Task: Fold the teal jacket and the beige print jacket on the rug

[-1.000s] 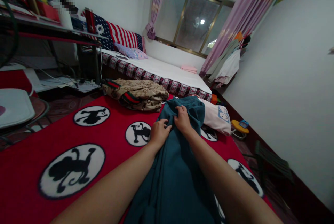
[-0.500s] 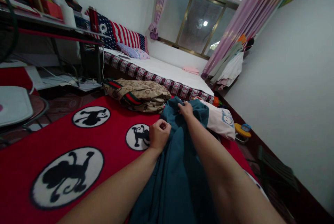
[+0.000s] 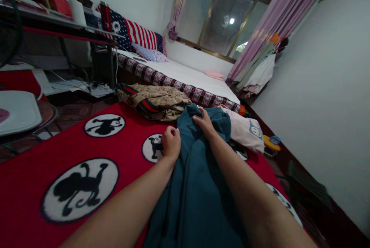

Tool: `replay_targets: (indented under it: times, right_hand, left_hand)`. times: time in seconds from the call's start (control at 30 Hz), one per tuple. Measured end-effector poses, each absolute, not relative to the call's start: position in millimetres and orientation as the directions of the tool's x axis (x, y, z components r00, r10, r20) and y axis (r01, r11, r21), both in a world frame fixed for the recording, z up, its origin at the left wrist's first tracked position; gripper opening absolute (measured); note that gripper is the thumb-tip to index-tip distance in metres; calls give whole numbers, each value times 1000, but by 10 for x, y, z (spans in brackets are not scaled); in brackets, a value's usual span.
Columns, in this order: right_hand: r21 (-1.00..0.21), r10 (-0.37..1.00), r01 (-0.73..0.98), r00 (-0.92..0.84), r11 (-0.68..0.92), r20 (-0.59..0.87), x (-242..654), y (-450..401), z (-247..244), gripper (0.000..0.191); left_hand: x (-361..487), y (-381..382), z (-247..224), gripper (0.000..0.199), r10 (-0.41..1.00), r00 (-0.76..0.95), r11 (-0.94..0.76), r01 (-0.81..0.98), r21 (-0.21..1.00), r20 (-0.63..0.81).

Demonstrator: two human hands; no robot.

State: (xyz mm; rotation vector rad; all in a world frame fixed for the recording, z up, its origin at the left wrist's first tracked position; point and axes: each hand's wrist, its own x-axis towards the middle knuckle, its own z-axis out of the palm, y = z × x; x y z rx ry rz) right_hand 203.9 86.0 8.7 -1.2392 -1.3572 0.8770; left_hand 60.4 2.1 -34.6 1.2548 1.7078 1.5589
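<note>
Garment on blanket, fabric bundle behind left, second bundle right, bed beyond, desk far left

and here at the far edge of the red blanket lies a tan patterned bundle, with a pale pink cloth by the far right corner! beyond, the white-topped bed carries a purple pillow and a folded pink cloth. over left, a red flask stands on the desk; far right, there's a yellow stool!
</note>
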Motion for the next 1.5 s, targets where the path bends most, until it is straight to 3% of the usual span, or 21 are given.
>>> replay_targets:
  times: [0.13,0.3,0.5,0.63,0.73,0.83,0.93,1.07,1.17,1.37,1.5]
  right_hand:
    - [-841,931,403,-108,361,348,2117,227,166,48]
    - [-720,919,571,-261,394,296,2241,-843,177,39]
    - [-587,926,734,-368,342,79,2316,-1703,132,69]
    - [-483,916,818,-394,313,-75,2272,-1923,39,81]
    - [-408,922,859,-375,308,-94,2204,-1963,-37,81]
    - [-360,933,880,-353,309,-63,2145,-1993,-85,79]
    - [-376,945,873,-325,312,29,2144,-2049,-112,73]
    - [-454,938,821,-285,346,199,2270,-2102,-145,46]
    - [-509,922,773,-267,380,282,2406,-2094,-188,25]
    - [-507,900,754,-267,417,344,2496,-2082,-289,26]
    - [-595,895,674,-258,437,365,2539,-2112,-286,29]
  left_hand:
    - [531,64,-341,19,886,-417,-46,356,933,202]
    - [467,164,-350,22,912,-363,-37,392,919,191]
    - [257,243,-352,18,922,-323,-45,458,888,213]
    - [157,177,-184,6,904,-267,-142,547,825,333]
    - [315,24,31,30,855,-87,-354,622,698,511]
    - [623,-205,136,24,771,303,-624,539,566,560]
    - [866,-416,11,28,692,537,-721,470,509,482]
    - [911,-500,-303,42,724,604,-674,518,528,332]
    - [857,-456,-403,44,718,622,-670,497,551,312]
    - [840,-495,-303,55,739,612,-634,491,598,281]
    - [687,-649,-230,65,722,655,-611,451,651,223]
